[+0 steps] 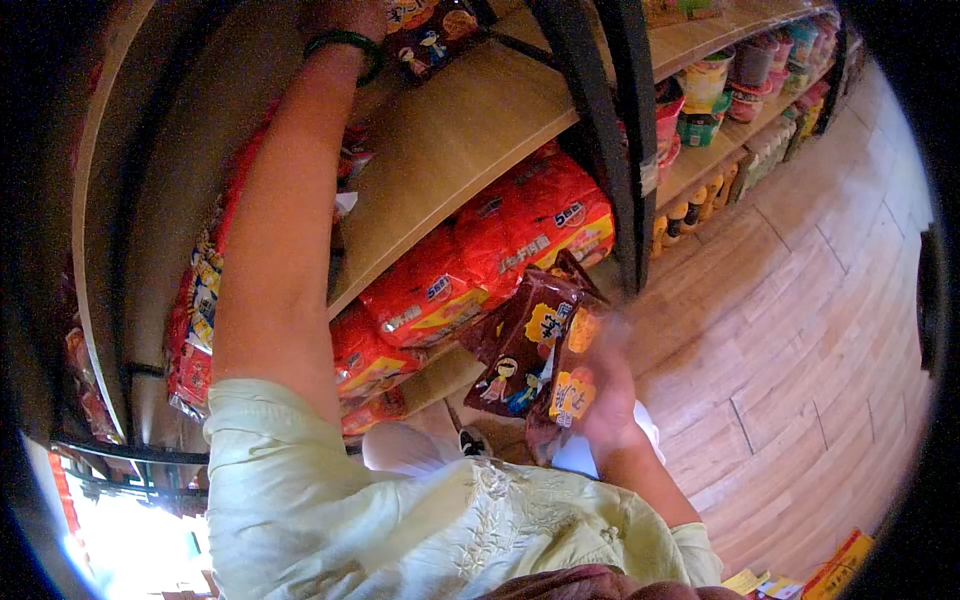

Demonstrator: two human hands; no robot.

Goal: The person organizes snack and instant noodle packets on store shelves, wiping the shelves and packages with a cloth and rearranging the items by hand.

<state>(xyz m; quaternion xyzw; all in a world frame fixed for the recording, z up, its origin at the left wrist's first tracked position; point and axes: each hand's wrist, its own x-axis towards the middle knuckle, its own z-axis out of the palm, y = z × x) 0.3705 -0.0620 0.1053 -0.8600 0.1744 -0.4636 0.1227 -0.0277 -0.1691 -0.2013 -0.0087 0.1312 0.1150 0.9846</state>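
Observation:
My left hand (348, 16) reaches up to the wooden shelf (470, 110), a dark green bangle around its wrist. The top edge of the view cuts this hand off, so its fingers are hidden. Just right of it lies a brown snack packet (428, 45) with cartoon figures. Lower down, my right hand (608, 385), somewhat blurred, grips brown snack packets (530, 345) of similar print, at least two together, in front of my body.
Red multi-pack noodle bags (480, 250) fill the shelf below. A black metal shelf post (630, 150) stands right of them. Beyond it are cup containers (705, 85) and several bottles (690, 208). Wood-look floor (790, 330) stretches along the right.

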